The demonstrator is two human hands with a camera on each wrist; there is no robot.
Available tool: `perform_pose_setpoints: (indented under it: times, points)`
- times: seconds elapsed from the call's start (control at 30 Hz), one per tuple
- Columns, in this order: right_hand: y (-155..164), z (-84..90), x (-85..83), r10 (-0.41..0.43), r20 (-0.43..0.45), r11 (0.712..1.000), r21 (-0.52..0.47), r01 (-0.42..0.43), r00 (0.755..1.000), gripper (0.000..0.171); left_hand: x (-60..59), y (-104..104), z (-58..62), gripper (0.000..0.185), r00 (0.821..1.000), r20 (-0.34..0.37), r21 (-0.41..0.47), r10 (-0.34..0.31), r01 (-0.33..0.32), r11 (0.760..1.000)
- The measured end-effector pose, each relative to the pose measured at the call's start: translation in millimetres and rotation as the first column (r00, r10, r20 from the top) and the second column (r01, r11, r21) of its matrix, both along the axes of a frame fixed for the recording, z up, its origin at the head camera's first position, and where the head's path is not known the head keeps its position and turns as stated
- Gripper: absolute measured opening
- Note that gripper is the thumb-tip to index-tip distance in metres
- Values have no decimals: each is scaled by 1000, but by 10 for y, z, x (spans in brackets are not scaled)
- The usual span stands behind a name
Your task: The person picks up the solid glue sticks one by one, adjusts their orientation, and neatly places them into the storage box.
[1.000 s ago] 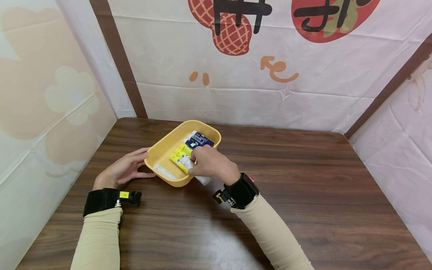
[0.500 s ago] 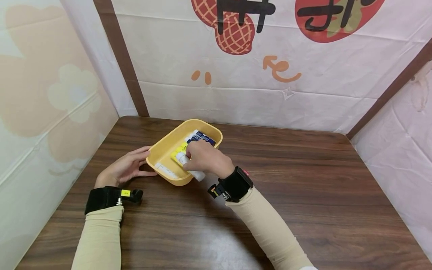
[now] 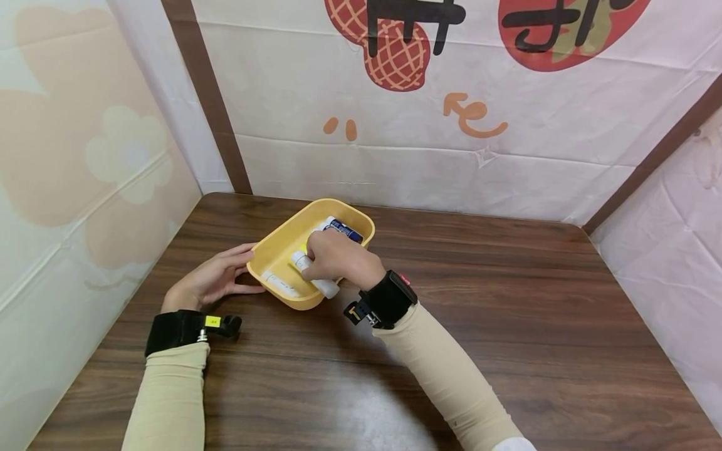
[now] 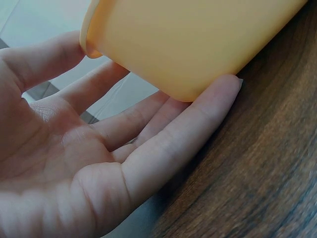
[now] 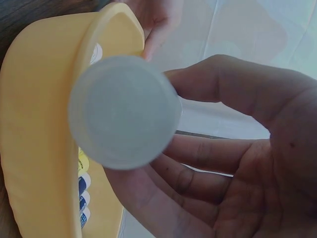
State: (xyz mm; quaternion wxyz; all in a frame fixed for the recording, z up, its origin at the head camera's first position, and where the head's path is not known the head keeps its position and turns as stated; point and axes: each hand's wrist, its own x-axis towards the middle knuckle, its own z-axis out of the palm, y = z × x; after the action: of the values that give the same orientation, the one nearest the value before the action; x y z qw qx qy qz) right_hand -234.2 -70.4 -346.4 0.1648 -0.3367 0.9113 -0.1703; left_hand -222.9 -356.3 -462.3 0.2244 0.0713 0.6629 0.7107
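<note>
A yellow plastic box (image 3: 299, 303) with rounded corners stands on the table. My left hand (image 3: 210, 283) is at its left end. In the left wrist view the thumb (image 4: 198, 116) lies along the lower wall, and a fingertip touches the rim. My right hand (image 3: 344, 258), over the box's right side, pinches a white glue stick (image 3: 325, 289) between thumb and fingers. Its round white end (image 5: 124, 111) faces the right wrist camera. Inside lie another white stick (image 3: 279, 284), yellow ones mostly hidden by the right hand, and blue ones (image 3: 346, 230) at the far end.
The brown wooden table (image 3: 507, 313) extends to the right and in front of the box. A printed cloth wall (image 3: 406, 163) rises behind the table's back edge, with more cloth on both sides.
My right hand has moved slightly left and farther over the box with the white glue stick, covering more of the yellow sticks. The left hand keeps its place at the box.
</note>
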Motion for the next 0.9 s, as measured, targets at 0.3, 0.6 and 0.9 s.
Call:
perform_pose_setpoints:
  times: [0.3,0.6,0.9]
  points:
    - [-80,32,-26,-13,45,1000,27,12,999,43,-4,9,-9,59,1000,18,-10,15,-14,1000]
    - [-177,32,-107,27,48,998,57,-30,998,46,-3,3,-9,58,1000,16,-20,15,-15,1000]
    - [-263,74,-129,27,55,995,96,-32,998,41,3,4,3,59,1000,8,-26,6,-6,1000]
